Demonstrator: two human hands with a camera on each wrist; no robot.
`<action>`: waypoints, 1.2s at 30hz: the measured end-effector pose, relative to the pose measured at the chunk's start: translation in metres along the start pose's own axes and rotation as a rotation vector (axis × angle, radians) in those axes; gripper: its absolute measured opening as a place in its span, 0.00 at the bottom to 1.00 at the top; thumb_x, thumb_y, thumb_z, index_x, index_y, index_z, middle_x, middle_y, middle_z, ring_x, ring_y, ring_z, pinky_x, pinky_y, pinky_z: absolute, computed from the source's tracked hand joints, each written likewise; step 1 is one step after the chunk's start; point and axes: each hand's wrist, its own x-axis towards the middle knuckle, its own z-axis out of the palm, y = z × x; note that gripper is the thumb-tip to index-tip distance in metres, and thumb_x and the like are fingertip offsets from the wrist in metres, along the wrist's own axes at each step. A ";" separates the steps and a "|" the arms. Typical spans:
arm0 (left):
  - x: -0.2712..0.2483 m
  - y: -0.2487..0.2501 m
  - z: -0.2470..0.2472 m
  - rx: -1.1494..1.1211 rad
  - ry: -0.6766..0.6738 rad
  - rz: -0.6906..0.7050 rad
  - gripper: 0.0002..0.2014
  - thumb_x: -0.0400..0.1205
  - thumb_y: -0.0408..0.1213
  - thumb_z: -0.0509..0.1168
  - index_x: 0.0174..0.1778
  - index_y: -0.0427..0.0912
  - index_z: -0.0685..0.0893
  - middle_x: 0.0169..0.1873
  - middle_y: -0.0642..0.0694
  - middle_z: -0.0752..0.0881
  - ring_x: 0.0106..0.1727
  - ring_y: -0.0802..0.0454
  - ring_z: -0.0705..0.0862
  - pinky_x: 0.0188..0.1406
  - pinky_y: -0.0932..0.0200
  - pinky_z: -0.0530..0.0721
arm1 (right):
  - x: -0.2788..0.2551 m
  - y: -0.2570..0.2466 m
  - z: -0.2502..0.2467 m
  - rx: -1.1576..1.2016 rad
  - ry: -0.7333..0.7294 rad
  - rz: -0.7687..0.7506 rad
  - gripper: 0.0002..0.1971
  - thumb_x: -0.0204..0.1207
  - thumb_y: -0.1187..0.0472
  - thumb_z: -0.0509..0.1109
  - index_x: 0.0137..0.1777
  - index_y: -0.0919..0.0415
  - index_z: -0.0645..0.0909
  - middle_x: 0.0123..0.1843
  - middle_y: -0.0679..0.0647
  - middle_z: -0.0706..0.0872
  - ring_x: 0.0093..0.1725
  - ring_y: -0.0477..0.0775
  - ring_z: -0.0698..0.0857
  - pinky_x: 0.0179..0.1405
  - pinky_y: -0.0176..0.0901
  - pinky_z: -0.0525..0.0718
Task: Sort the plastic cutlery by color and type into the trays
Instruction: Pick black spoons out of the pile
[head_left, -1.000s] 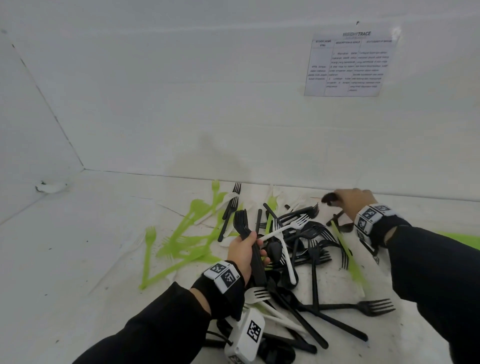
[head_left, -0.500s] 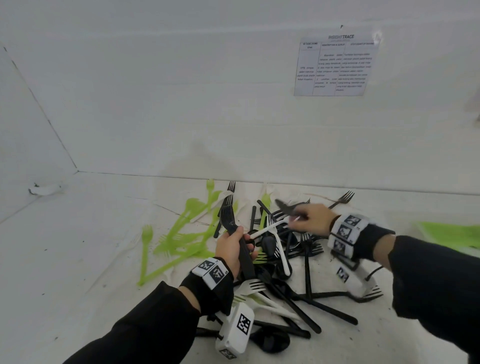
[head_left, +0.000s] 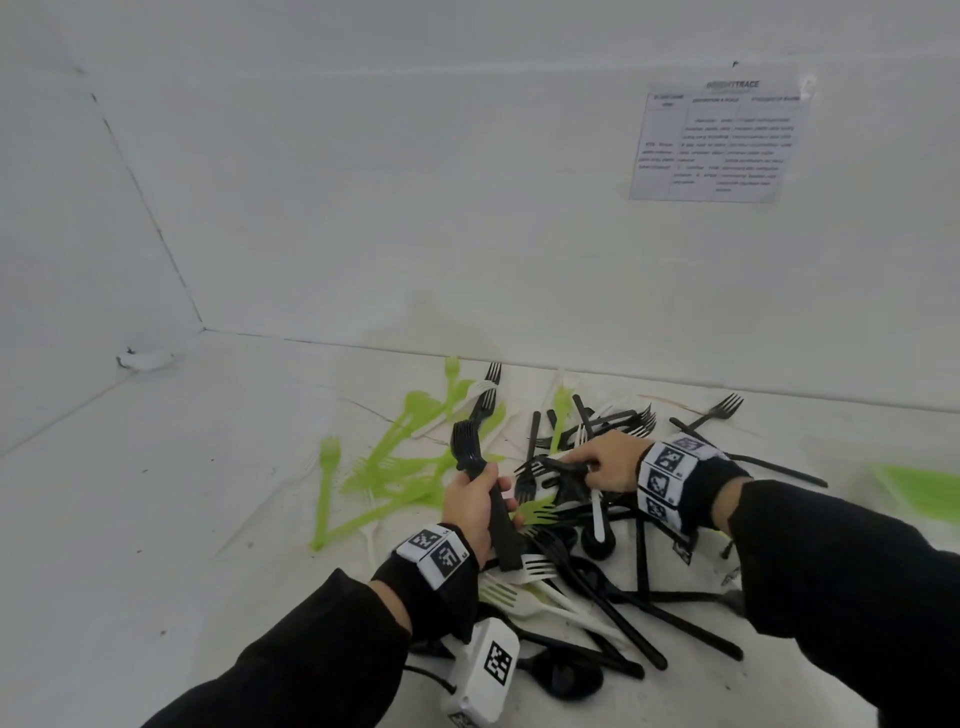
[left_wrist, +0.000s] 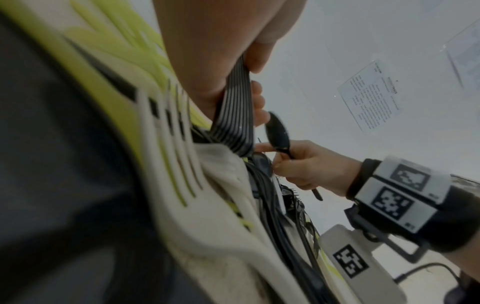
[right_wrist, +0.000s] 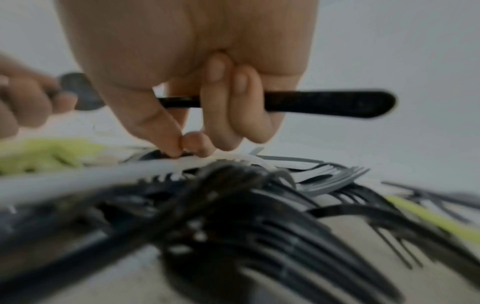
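Observation:
A mixed pile of black, white and green plastic cutlery (head_left: 597, 545) lies on the white floor against the back wall. My left hand (head_left: 493, 493) grips a nested stack of black forks (head_left: 470, 447) upright by the handles, also visible in the left wrist view as ribbed handles (left_wrist: 233, 123). My right hand (head_left: 576, 465) is down on the pile's centre, just right of the stack. Its curled back fingers hold a black spoon (right_wrist: 324, 102), bowl up (left_wrist: 278, 133). Thumb and forefinger (right_wrist: 168, 144) pinch together on a black piece in the pile.
Loose green forks and spoons (head_left: 395, 467) are spread left of the pile. A green tray's edge (head_left: 924, 488) shows at far right. The wall with a printed sheet (head_left: 719, 140) stands close behind. A white scrap (head_left: 145, 358) lies in the left corner.
My right hand came from the pile's back right edge toward the left hand, carrying the black spoon, and dropped onto the pile's centre. The left hand kept its fork stack nearly still.

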 end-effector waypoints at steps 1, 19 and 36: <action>0.000 -0.001 0.001 0.000 0.002 0.000 0.08 0.86 0.35 0.57 0.42 0.40 0.72 0.30 0.45 0.75 0.26 0.50 0.72 0.15 0.64 0.77 | 0.003 0.000 0.002 -0.062 0.011 -0.015 0.27 0.77 0.65 0.59 0.74 0.42 0.70 0.70 0.52 0.80 0.68 0.54 0.79 0.66 0.41 0.76; -0.005 -0.008 0.010 0.021 -0.027 0.025 0.09 0.86 0.34 0.57 0.40 0.39 0.71 0.28 0.45 0.74 0.22 0.52 0.72 0.17 0.64 0.77 | -0.020 -0.012 -0.038 0.154 0.346 -0.194 0.10 0.84 0.59 0.58 0.58 0.63 0.76 0.42 0.53 0.77 0.44 0.53 0.77 0.38 0.38 0.64; -0.009 -0.009 0.006 -0.004 -0.030 0.001 0.08 0.86 0.34 0.57 0.41 0.39 0.71 0.29 0.45 0.74 0.19 0.54 0.72 0.17 0.63 0.77 | -0.031 0.016 -0.001 -0.015 -0.026 -0.154 0.21 0.69 0.57 0.67 0.63 0.61 0.79 0.52 0.50 0.77 0.53 0.48 0.76 0.52 0.33 0.69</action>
